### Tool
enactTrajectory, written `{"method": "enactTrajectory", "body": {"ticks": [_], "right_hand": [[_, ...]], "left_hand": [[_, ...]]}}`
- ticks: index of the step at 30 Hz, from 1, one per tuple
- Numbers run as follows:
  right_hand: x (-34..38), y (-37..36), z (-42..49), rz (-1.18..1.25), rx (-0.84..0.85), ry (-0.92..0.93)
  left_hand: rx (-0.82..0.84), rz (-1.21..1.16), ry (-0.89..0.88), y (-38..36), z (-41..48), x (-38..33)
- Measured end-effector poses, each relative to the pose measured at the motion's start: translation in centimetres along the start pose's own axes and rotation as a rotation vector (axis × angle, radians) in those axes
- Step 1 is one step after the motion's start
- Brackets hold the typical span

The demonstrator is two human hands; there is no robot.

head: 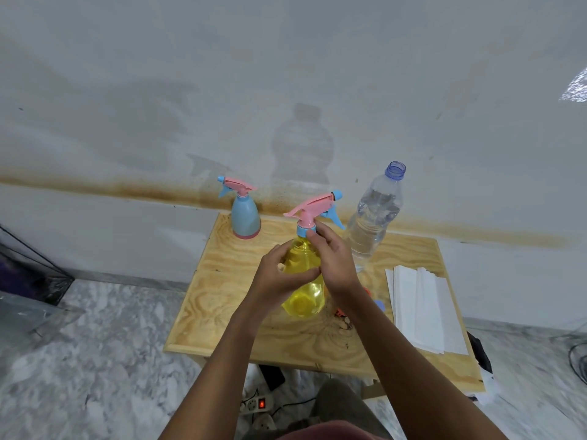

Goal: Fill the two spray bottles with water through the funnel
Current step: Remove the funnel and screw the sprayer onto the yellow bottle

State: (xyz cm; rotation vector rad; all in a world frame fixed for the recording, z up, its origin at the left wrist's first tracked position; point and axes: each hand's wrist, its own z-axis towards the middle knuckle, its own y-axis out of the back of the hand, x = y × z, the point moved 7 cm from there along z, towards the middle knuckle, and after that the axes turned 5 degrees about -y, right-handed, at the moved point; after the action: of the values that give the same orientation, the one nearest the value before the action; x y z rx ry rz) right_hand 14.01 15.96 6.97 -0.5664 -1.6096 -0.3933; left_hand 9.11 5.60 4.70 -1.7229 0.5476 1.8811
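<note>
On the wooden bench (222,296), the yellow spray bottle (303,300) is held near the middle. Its body is gripped by the left hand (279,277), with the fingers curled round it. The blue ring under its pink spray head (313,206) is pinched by the fingers of the right hand (333,258).

Behind the yellow spray bottle and to its left, the blue spray bottle (245,217) is stood upright with its own spray head on. Behind it and to its right, the water bottle (373,220) is stood with no cap, and a lot of water is seen in it. Farther right, white paper sheets (419,309) are laid flat. An orange thing (367,292) is half hidden just right of the yellow spray bottle, behind the right wrist. It may be the funnel, but that cannot be told.

Both spray heads are on, so nothing can be poured in yet. Water inside either spray bottle cannot be made out. The task is judged to be near its start. The head must be taken off, the funnel set in, and both bottles filled.
</note>
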Motion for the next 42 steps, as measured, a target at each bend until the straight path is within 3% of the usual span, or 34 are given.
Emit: {"method": "enactTrajectory", "body": {"ticks": [7, 16, 20, 24, 31, 42], "right_hand": [[0.1, 0.2, -0.1, -0.011, -0.112, 0.061], [0.6, 0.6, 0.8, -0.011, 0.088, -0.033], [0.8, 0.6, 1.2, -0.211, 0.022, 0.040], [0.4, 0.9, 0.9, -0.226, -0.070, 0.036], [1.7, 0.1, 0.8, -0.222, 0.203, 0.026], [-0.1, 0.4, 1.0, -0.319, -0.003, 0.055]], "left_hand": [[0.023, 0.021, 0.025, 0.0, 0.1, 0.3], [0.005, 0.095, 0.103, 1.2, -0.2, 0.9], [-0.005, 0.148, 0.122, 1.0, -0.3, 1.2], [0.028, 0.180, 0.116, 1.0, -0.3, 1.0], [0.109, 0.071, 0.168, 1.0, -0.4, 0.8], [0.067, 0.160, 0.061, 0.2, -0.2, 0.1]]}}
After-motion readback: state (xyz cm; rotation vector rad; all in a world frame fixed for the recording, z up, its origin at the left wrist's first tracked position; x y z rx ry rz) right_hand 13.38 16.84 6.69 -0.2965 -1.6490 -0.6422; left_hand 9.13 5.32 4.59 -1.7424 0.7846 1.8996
